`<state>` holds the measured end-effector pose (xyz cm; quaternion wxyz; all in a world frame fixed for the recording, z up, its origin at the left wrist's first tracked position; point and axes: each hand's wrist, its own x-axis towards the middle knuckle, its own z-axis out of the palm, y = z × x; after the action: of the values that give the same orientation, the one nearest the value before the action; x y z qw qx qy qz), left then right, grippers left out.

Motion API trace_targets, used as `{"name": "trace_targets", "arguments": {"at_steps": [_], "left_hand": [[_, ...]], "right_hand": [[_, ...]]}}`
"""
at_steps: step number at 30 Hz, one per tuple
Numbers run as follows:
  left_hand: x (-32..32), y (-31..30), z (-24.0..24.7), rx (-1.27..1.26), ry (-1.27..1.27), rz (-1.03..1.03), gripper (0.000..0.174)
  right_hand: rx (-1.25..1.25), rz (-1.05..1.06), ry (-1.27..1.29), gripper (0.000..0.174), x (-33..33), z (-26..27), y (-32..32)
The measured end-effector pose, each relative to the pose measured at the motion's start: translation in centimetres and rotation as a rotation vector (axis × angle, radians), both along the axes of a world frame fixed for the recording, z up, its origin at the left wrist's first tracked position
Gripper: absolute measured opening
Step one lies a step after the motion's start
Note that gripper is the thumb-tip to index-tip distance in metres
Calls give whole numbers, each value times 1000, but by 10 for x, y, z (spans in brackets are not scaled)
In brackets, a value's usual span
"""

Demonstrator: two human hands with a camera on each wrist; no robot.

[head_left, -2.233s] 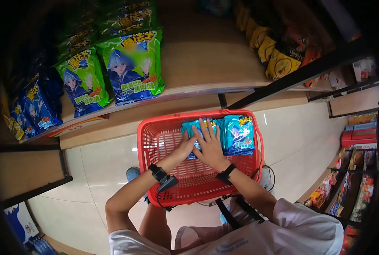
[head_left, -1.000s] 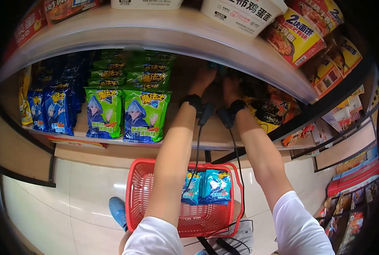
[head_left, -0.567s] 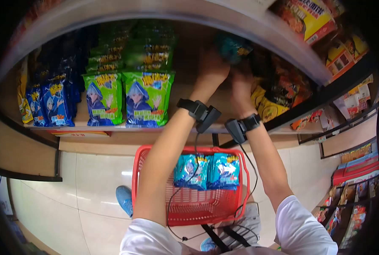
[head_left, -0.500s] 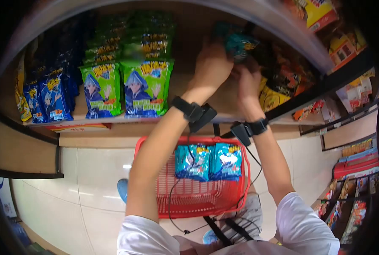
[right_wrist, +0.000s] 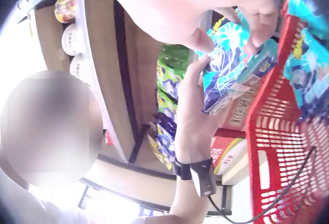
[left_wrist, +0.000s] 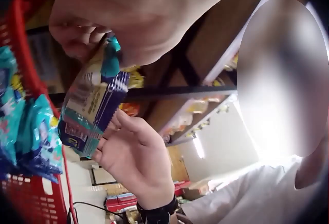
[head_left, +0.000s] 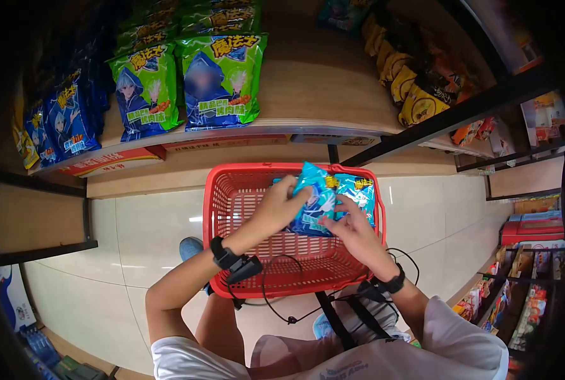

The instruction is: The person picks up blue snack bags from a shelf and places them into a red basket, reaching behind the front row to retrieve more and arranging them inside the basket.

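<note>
My left hand pinches a teal snack bag by its left side, thumb across the printed front. My right hand has thumb and fingers at the bag's lower right edge, curled around it. In the left wrist view the bag shows its back and crimped seam. Its printed front faces the right wrist camera. The held bag is over the red shopping basket. Inside, another teal bag lies at the right, and one more is mostly hidden beneath the held bag.
Ahead, a wooden shelf carries green snack bags, blue ones and yellow packs. One teal bag sits deep on it. A black post divides the shelving. Cables trail across the basket's front.
Both hands have come back from deep in the shelf to above the basket, bringing a teal snack bag. The head view has tilted down, and the upper shelf has left it.
</note>
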<state>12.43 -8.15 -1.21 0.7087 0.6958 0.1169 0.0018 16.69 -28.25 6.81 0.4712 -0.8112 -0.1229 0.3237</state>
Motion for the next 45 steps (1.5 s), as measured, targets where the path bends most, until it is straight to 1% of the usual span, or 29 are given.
{"name": "trace_targets", "arguments": {"at_steps": [2, 3, 4, 5, 7, 8, 9, 10, 12, 13, 16, 18, 21, 22, 23, 25, 26, 27, 28, 30, 32, 34, 36, 37, 39, 40, 42, 43, 45], "left_hand": [[6, -4, -79, -35, 43, -7, 34], [3, -5, -100, -53, 68, -7, 33], [-2, -6, -103, -12, 57, 12, 33], [-7, -6, -105, 29, 44, 32, 33], [-12, -5, -103, 148, 62, 64, 32], [-13, -6, -103, 164, 35, 98, 30], [-13, -6, -101, 181, 8, 132, 28], [-13, -6, -102, 197, -22, 165, 27], [-11, -8, -105, 82, 9, 162, 26], [-10, -7, -104, 25, 22, 160, 26], [-8, -2, -102, 167, 58, 158, 22], [-8, 2, -108, 186, 58, 139, 25], [-9, 2, -97, 262, 94, 146, 26], [-8, 4, -88, 297, 107, 157, 27], [-6, 4, -80, 290, 50, 154, 26], [1, 5, -56, 278, -72, 154, 25], [3, 7, -21, 185, -11, 79, 23], [10, 5, 5, 47, -101, 52, 22], [18, 2, 29, -90, -187, 18, 22], [43, 8, 80, -89, -346, -11, 23], [81, 17, 116, -165, -408, 33, 27], [115, 34, 150, -63, -345, 168, 32], [169, 41, 151, -211, -438, 270, 39], [191, 43, 147, -206, -497, 347, 37], [233, 48, 139, -202, -609, 495, 32], [254, 56, 139, -118, -573, 455, 32], [293, 78, 136, 54, -494, 376, 32], [309, 86, 129, 139, -637, 375, 37], [334, 90, 126, 5, -664, 437, 40]], "right_hand": [[-209, 125, -130, 60, 4, -20, 6], [-301, 200, -216, 61, 8, -28, 10], [-392, 272, -304, 62, 9, -36, 14], [-495, 329, -476, 59, 6, -42, 19], [-450, 341, -732, 59, 3, -54, 30], [-426, 341, -857, 58, 0, -60, 35], [-367, 365, -856, 57, -2, -65, 41], [-360, 401, -894, 58, -3, -73, 44], [-353, 473, -969, 59, -5, -96, 44], [-393, 478, -911, 63, -6, -103, 45], [-482, 471, -894, 64, -9, -115, 41], [-459, 453, -873, 65, -11, -118, 38], [-434, 455, -822, 65, -12, -117, 33], [-426, 460, -808, 65, -10, -109, 36], [-445, 467, -815, 65, -9, -100, 37], [-290, 372, -733, 63, 0, -72, 41], [-213, 329, -696, 63, 8, -55, 43], [-130, 268, -666, 59, 17, -35, 45], [-27, 214, -735, 52, 30, -20, 47], [145, 82, -607, 43, 60, 27, 55], [411, -44, -543, 33, 104, 45, 68], [396, -96, -498, 28, 140, 80, 87], [475, -185, -537, 27, 181, 89, 111], [533, -247, -494, 29, 207, 86, 124], [583, -227, -430, 33, 280, 58, 143], [607, -220, -397, 35, 305, 54, 148], [327, -189, -893, 41, 310, 70, 168], [174, -170, -1133, 44, 314, 75, 176], [129, -250, -1141, 51, 353, 63, 183]]}}
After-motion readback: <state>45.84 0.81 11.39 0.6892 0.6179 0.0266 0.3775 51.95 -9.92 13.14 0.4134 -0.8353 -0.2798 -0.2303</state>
